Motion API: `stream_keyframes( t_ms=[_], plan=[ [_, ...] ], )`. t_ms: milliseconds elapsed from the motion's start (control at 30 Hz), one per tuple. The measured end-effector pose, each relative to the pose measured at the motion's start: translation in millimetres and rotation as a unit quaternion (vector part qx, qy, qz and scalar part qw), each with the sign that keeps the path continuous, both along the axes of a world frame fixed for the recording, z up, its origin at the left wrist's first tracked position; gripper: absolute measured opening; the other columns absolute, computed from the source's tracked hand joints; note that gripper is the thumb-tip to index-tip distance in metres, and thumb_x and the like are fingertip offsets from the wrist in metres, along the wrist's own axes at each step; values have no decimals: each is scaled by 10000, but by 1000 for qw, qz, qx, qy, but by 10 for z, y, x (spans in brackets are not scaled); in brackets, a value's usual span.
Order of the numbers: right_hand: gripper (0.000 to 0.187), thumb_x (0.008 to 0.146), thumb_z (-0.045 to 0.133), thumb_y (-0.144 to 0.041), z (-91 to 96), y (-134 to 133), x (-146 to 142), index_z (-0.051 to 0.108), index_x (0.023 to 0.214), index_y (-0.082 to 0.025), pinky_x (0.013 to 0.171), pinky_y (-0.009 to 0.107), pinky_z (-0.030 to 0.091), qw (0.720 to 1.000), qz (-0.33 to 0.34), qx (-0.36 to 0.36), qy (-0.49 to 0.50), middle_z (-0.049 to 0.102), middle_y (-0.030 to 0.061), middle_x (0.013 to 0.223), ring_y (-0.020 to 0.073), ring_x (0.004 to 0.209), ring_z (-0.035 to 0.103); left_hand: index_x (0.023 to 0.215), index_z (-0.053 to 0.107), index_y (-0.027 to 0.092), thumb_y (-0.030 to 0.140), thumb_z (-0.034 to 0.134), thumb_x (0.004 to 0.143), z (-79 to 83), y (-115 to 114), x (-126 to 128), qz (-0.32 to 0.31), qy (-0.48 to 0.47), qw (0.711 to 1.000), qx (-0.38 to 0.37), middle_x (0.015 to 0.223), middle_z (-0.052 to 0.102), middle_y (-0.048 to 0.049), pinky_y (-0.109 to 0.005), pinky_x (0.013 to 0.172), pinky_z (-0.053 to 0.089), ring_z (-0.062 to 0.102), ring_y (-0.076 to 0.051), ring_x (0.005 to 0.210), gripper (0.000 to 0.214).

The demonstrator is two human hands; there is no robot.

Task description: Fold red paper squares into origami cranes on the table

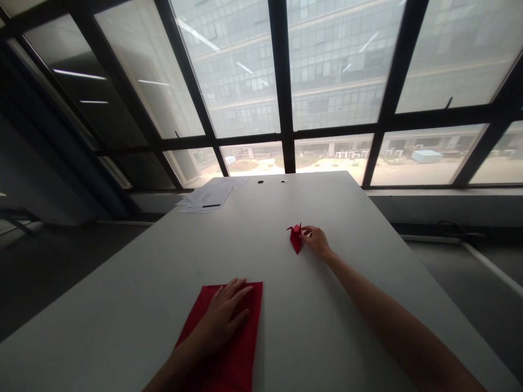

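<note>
A flat sheet of red paper [245,337] lies near the front edge of the white table [286,305]. My left hand [223,318] rests flat on it with the fingers stretched out. Farther out, a small folded red paper crane [295,238] sits on the table. My right hand [315,240] is stretched out to it, fingertips pinched on the crane's right side.
A loose stack of white papers [210,195] lies at the table's far left corner. Two small round holes [272,181] sit near the far edge. Large windows with dark frames stand behind the table, and dark floor lies on both sides.
</note>
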State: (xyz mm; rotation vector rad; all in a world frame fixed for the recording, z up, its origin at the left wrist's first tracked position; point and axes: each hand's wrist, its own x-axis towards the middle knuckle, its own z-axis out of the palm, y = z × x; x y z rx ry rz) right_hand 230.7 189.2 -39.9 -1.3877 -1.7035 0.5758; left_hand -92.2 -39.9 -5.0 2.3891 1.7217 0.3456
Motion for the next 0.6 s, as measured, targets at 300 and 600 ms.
stream_keyframes(
  t_ms=[300, 600],
  plan=[
    [135, 786, 674, -327, 24, 29, -261, 755, 859, -249, 722, 304, 469, 999, -44, -16, 11, 763, 50, 869, 217, 814, 687, 1484, 414, 368, 398, 448, 992, -147, -38, 413, 15, 41, 999, 17, 1614, 286, -30, -585, 1181, 226, 228, -304, 1492, 494],
    [286, 838, 569, -303, 102, -126, 43, 727, 1012, -140, 745, 327, 493, 997, -63, -8, 35, 747, 107, 882, 211, 769, 672, 1405, 513, 286, 402, 425, 994, -294, 438, 1207, 43, -33, 997, 57, 1538, 419, -82, -598, 1173, 207, 294, -322, 1459, 436]
  ],
)
